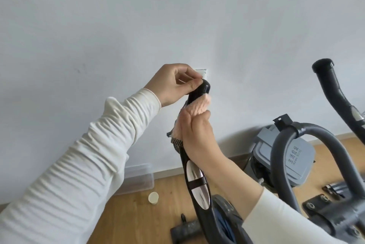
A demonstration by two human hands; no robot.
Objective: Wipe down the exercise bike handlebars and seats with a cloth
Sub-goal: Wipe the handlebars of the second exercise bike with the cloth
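White sleeve [69, 164] up close, left hand [175, 86] pinching the handlebar [194, 182] tip; right hand [197, 133] grips the pink cloth [197, 106] round it just below. Other handlebar [333, 86] and unseen seats look left to do.

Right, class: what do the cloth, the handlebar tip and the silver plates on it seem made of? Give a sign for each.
Cloth: soft pink microfibre or chenille, judging by its ribbed fluffy pile. Handlebar tip: probably glossy black plastic; it shows a sharp highlight. Silver plates: likely polished metal; mirror-like reflections.
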